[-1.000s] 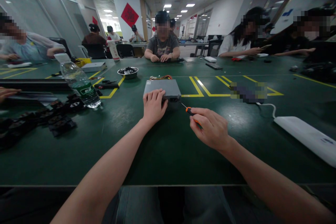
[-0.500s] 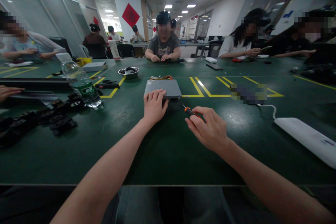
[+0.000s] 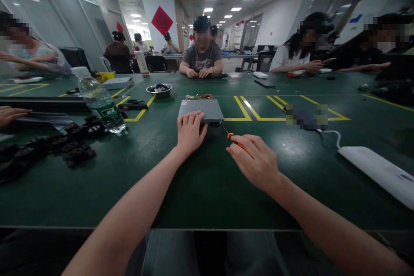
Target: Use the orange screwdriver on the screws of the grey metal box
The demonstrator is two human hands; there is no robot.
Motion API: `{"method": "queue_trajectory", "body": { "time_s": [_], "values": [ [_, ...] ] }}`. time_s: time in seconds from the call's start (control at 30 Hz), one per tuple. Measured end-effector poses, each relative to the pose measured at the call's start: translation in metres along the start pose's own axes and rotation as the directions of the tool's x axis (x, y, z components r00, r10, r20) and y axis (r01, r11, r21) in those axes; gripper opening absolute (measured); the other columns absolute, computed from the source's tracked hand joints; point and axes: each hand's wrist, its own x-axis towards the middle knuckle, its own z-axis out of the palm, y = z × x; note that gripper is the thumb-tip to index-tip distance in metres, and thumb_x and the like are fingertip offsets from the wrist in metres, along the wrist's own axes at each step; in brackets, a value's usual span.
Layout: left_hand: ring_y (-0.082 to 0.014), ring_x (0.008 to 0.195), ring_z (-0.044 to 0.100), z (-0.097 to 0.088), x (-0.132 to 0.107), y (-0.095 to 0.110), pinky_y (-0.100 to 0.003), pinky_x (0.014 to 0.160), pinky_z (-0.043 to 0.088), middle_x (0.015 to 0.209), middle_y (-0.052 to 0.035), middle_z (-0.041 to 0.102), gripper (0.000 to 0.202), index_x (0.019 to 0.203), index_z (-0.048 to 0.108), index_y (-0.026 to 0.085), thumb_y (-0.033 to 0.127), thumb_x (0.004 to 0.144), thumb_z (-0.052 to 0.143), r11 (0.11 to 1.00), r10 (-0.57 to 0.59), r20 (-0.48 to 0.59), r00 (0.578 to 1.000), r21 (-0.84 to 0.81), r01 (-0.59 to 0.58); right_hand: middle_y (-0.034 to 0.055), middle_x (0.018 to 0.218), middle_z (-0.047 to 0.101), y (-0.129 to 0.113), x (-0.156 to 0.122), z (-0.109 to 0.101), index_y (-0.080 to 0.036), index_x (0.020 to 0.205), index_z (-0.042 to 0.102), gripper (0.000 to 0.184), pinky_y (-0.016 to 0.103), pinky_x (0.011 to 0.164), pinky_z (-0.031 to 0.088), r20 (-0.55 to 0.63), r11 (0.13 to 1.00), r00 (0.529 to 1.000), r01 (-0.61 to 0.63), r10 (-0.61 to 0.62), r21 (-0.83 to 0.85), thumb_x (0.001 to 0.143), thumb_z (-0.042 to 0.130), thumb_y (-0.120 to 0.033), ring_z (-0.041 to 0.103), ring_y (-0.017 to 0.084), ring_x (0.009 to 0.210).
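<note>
A grey metal computer power supply [image 3: 210, 109] lies on the green table, its bundle of coloured wires [image 3: 203, 96] at the far edge. My left hand [image 3: 191, 128] grips its near left part, fingers over the top and thumb against the front face. Between the fingers and thumb of my right hand [image 3: 254, 157] is a black-and-orange screwdriver [image 3: 231, 137]. Its thin shaft points up and left to the front right corner of the power supply. Whether the tip sits in a screw is too small to tell.
To the left, a water bottle [image 3: 102, 105] leans beside a heap of black parts [image 3: 76, 146]. A metal bowl [image 3: 159, 90] of small parts stands farther back. On the right, a white power bank [image 3: 377, 170] is cabled to a blurred device [image 3: 305, 116]. Several people sit around.
The screwdriver handle has turned in my right hand, showing more orange, and the fingers have shifted slightly left. My left hand and the power supply stay put.
</note>
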Motion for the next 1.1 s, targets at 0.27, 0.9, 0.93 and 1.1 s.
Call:
{"method": "queue_trajectory", "body": {
  "time_s": [0.27, 0.9, 0.93, 1.1],
  "values": [
    [-0.0235, 0.115, 0.042, 0.0004, 0.0000, 0.0002, -0.041, 0.097, 0.026, 0.125, -0.0053, 0.052, 0.031, 0.116, 0.048, 0.024, 0.031, 0.085, 0.046, 1.000, -0.010, -0.004, 1.000, -0.008, 0.010, 0.0118, 0.103, 0.058, -0.0006, -0.0007, -0.0004, -0.015, 0.098, 0.048, 0.021, 0.029, 0.077, 0.048, -0.006, 0.996, 0.998, -0.062, 0.063, 0.062, 0.078, 0.053, -0.014, 0.055, 0.018, 0.093],
    [-0.0248, 0.116, 0.041, -0.0013, -0.0001, 0.0002, -0.043, 0.097, 0.026, 0.126, -0.0068, 0.051, 0.032, 0.117, 0.048, 0.024, 0.030, 0.085, 0.045, 1.000, -0.008, 0.018, 1.000, -0.017, 0.008, 0.0072, 0.088, 0.060, 0.0007, -0.0001, 0.0011, -0.018, 0.092, 0.044, 0.012, 0.024, 0.061, 0.045, -0.019, 0.992, 0.996, -0.079, 0.081, 0.102, 0.082, 0.049, -0.016, 0.058, 0.015, 0.077],
    [-0.0250, 0.116, 0.041, -0.0015, -0.0001, 0.0003, -0.043, 0.097, 0.027, 0.125, -0.0070, 0.051, 0.032, 0.117, 0.048, 0.024, 0.030, 0.085, 0.045, 1.000, -0.009, 0.019, 1.000, -0.018, 0.009, 0.0079, 0.090, 0.060, 0.0006, -0.0007, 0.0014, -0.018, 0.094, 0.044, 0.015, 0.025, 0.064, 0.046, -0.022, 0.990, 0.997, -0.073, 0.076, 0.118, 0.081, 0.049, -0.015, 0.058, 0.016, 0.081],
    [-0.0243, 0.116, 0.041, -0.0023, 0.0000, 0.0010, -0.042, 0.098, 0.026, 0.126, -0.0068, 0.051, 0.032, 0.117, 0.048, 0.024, 0.030, 0.086, 0.044, 1.000, -0.011, 0.021, 1.000, -0.012, 0.011, 0.0103, 0.095, 0.057, 0.0014, -0.0014, 0.0018, -0.017, 0.093, 0.044, 0.019, 0.027, 0.068, 0.048, -0.026, 0.987, 0.994, -0.104, 0.108, 0.126, 0.077, 0.053, -0.017, 0.056, 0.018, 0.087]
  ]
}}
